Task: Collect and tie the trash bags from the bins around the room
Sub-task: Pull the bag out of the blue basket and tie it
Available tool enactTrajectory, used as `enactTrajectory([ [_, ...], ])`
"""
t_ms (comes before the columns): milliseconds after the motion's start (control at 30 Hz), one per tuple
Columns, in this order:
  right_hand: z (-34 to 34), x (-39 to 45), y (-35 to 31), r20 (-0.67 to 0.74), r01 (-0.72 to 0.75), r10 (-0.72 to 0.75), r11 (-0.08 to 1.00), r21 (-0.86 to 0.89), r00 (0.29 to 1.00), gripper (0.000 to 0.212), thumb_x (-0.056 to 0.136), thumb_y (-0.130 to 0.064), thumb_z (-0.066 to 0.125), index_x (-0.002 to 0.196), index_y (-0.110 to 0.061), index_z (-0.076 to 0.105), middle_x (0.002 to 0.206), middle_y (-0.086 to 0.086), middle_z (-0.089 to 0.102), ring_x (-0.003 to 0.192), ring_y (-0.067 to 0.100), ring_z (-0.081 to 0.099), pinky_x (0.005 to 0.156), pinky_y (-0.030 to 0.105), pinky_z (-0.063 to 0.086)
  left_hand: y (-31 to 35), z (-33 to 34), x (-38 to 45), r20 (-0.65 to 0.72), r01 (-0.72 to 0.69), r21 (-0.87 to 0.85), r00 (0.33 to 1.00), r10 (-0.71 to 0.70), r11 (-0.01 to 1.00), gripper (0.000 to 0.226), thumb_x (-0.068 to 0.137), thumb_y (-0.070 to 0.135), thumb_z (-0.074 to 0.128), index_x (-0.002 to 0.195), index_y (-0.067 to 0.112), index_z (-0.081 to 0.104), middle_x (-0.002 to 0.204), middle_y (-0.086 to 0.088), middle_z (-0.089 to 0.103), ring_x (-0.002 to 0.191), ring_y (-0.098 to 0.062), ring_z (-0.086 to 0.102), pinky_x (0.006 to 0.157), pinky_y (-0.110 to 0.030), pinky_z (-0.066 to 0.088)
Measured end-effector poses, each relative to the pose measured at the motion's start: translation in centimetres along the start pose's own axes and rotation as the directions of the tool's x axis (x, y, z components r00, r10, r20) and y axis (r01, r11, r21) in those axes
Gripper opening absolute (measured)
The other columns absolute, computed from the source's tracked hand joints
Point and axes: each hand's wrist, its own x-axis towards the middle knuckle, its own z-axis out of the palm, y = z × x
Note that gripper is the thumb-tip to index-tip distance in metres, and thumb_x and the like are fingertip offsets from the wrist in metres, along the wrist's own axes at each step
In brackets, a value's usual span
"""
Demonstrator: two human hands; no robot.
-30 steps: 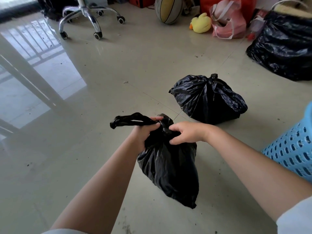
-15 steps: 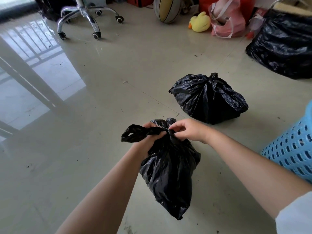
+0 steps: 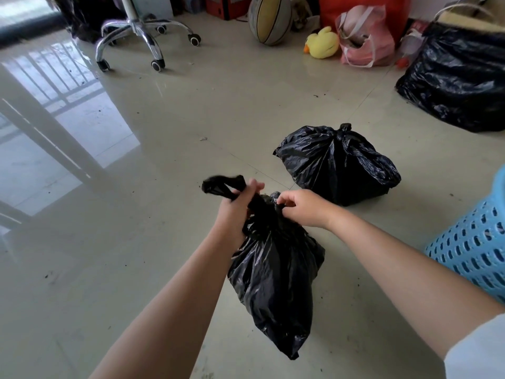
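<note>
A small black trash bag (image 3: 276,274) hangs above the tiled floor, held at its gathered neck by both hands. My left hand (image 3: 237,206) grips the twisted tail of the bag, which sticks out to the left past my fist. Just right of it, my right hand (image 3: 299,206) pinches the plastic at the neck with thumb and fingers. A second black bag (image 3: 338,165), knotted at the top, sits on the floor behind. At the far right lies a large black bag (image 3: 459,77).
A blue perforated bin (image 3: 475,247) stands at the right edge. An office chair base (image 3: 142,42) with castors is at the back left. A ball (image 3: 269,19), a yellow duck toy (image 3: 322,43) and a pink bag (image 3: 364,42) line the back wall.
My left hand has pulled the twisted tail up and to the left again, and the bag has swung slightly under my hands. My right hand stays pinching at the neck.
</note>
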Motion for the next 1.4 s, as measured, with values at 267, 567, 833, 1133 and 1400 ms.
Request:
enactTrajectory([
  [267, -0.9, -0.8, 0.0, 0.011, 0.226, -0.258, 0.823, -0.522, 0.966, 0.031, 0.088, -0.017, 0.027, 0.058, -0.02, 0.025, 0.062, -0.01, 0.029, 0.077, 0.02, 0.043, 0.068, 0.031, 0.033, 2.0, -0.8, 0.6, 0.048, -0.007, -0.226, 0.999, 0.018, 0.974, 0.058, 0.099, 0.044, 0.024, 0.049, 0.014, 0.025, 0.031, 0.008, 0.023, 0.027, -0.009, 0.026, 0.045, -0.023, 0.037],
  [567, 2.5, -1.3, 3.1, 0.028, 0.202, -0.23, 0.785, -0.586, 0.973, 0.018, 0.07, -0.026, 0.02, 0.052, -0.023, 0.02, 0.095, 0.01, 0.066, 0.095, 0.027, 0.058, 0.068, 0.03, 0.035, 0.0, -3.1, 0.2, -0.105, 0.004, 0.11, 0.994, 0.007, 0.994, 0.057, 0.099, 0.04, 0.03, 0.048, 0.017, 0.021, 0.024, 0.009, 0.019, 0.02, -0.004, 0.017, 0.031, -0.008, 0.02],
  [833, 3.4, -1.8, 3.9, 0.057, 0.159, -0.156, 0.792, -0.589, 0.986, 0.022, 0.075, -0.028, 0.017, 0.054, -0.024, 0.015, 0.083, 0.002, 0.059, 0.093, 0.023, 0.053, 0.068, 0.025, 0.029, -1.6, -5.3, 1.0, -0.264, 0.136, 0.254, 0.962, -0.067, 0.958, 0.056, 0.097, 0.047, 0.033, 0.052, 0.013, 0.026, 0.023, 0.006, 0.024, 0.017, -0.005, 0.022, 0.043, -0.021, 0.022],
  [1133, 1.4, -1.5, 2.5, 0.213, -0.001, 0.117, 0.877, -0.48, 0.97, 0.027, 0.09, -0.011, 0.039, 0.112, -0.016, 0.054, 0.103, 0.01, 0.059, 0.089, 0.023, 0.05, 0.073, 0.03, 0.038, 0.1, -3.8, -0.2, -0.056, 0.075, 0.629, 0.997, -0.052, 0.774, 0.039, 0.094, 0.047, 0.038, 0.095, 0.009, 0.045, 0.061, 0.0, 0.034, 0.047, -0.012, 0.036, 0.049, -0.025, 0.034],
  [1400, -6.3, -2.6, 0.4, -0.423, -0.274, -0.046, 0.699, -0.661, 0.905, 0.048, 0.079, -0.008, 0.055, 0.126, -0.016, 0.05, 0.137, 0.005, 0.045, 0.133, 0.026, 0.029, 0.109, 0.04, 0.024, 4.3, -0.5, -0.4, 0.122, -0.205, 0.948, 0.94, 0.32, 0.242, 0.032, 0.096, 0.029, 0.043, 0.102, 0.005, 0.062, 0.095, -0.012, 0.054, 0.098, -0.029, 0.05, 0.076, -0.029, 0.037],
])
